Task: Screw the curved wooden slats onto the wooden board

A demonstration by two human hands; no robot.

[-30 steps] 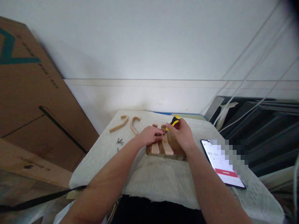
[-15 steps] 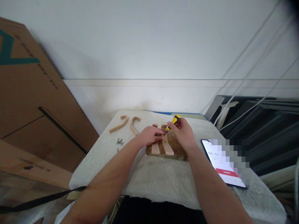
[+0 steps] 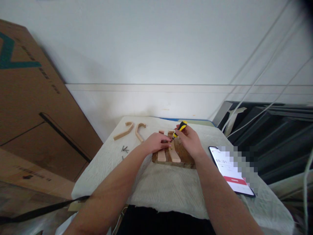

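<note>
On the table (image 3: 168, 192) before you lies the board (image 3: 186, 160), two pieces (image 3: 174, 156) side by side on it. Your left hand (image 3: 156, 143) lies across them; your right hand (image 3: 191, 140) is just right of it, the screwdriver (image 3: 182, 126) in its grasp. Left of the board lie two hooks (image 3: 124, 132), with screws (image 3: 125, 149) nearer you. The phone (image 3: 231, 174) lies right. Behind the table is the wall (image 3: 156, 49); left stands a box (image 3: 49, 98).

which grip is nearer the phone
Right. The right grip, holding the screwdriver, is left of the phone; the left grip, over the wooden strips, is farther left.
</note>
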